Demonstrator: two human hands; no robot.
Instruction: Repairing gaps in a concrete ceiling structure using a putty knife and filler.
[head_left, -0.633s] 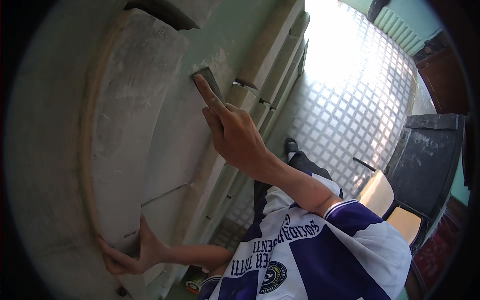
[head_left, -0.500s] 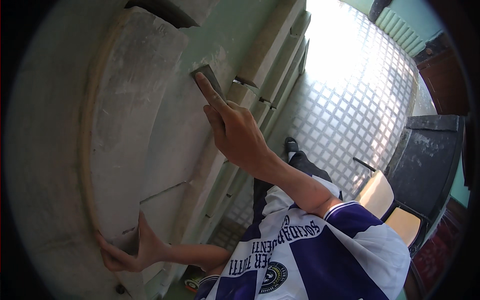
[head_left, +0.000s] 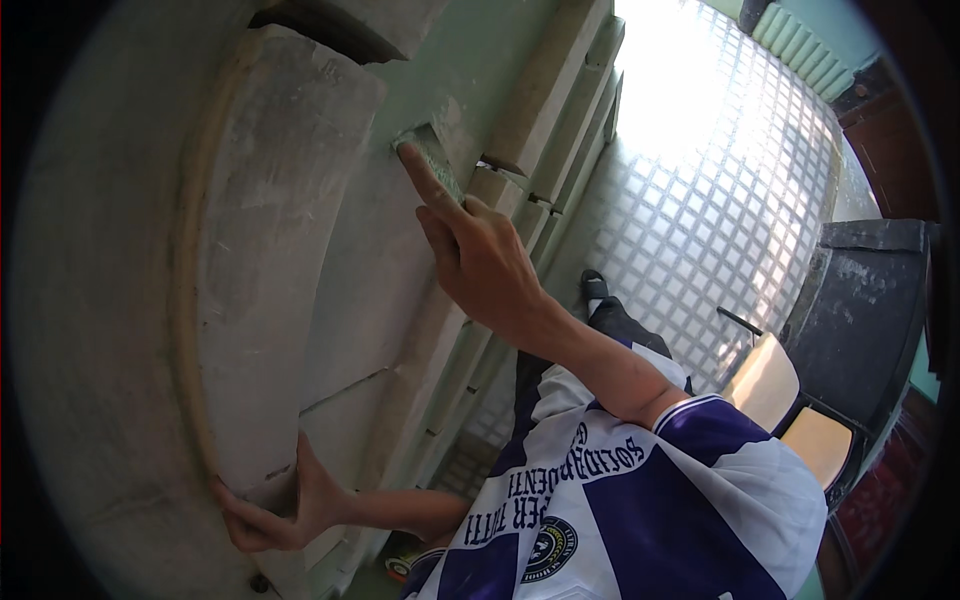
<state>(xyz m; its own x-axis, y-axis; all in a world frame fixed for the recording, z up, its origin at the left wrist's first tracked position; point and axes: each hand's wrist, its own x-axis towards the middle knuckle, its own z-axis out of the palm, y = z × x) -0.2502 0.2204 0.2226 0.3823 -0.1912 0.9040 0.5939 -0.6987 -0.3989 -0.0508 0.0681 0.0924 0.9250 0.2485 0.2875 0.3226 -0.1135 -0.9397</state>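
Note:
My right hand (head_left: 490,255) grips a scraper with a flat metal blade (head_left: 432,140); its handle is hidden in my fist. The index finger lies stretched along the blade, which rests on the pale green wall (head_left: 400,85). Light green scrapings show on the blade beside that finger. Further down, my left hand (head_left: 275,510) clasps the lower end of a long, worn grey ledge (head_left: 265,240), thumb on one side and fingers on the other.
Stepped beams (head_left: 545,90) run along the wall beside my right hand. Below is a tiled floor (head_left: 690,220) in bright light, with my sandalled foot (head_left: 594,288) on it. A dark table (head_left: 860,300) and a pale chair (head_left: 765,380) stand at right. A ribbed radiator (head_left: 800,50) is at the far right.
The scraper blade has tilted slightly, and green scrapings now show on it. My left hand keeps its hold on the ledge. The whole view has shifted a little.

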